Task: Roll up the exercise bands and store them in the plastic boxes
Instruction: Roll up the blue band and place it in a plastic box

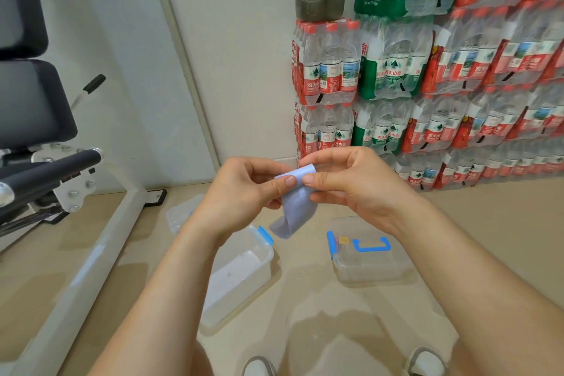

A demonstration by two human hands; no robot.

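Shoes: your two pale shoe tips (258,367) show at the bottom edge, on the smooth beige floor (488,223).
Open box: a clear, rectangular plastic box (244,272) lies under your left forearm, with a blue clip on its far end.
Closed box: a second clear box (370,256) with a blue handle lies just right of it, under your right wrist.
Band: the thin, soft, pale blue band (297,204) hangs in the air above the gap between the boxes.
Grip: your left hand (244,189) and right hand (351,180) both pinch the band's top edge, thumbs nearly touching; the loose end droops below.
Far: shiny wrapped packs of water bottles (427,85) stand stacked against the wall.
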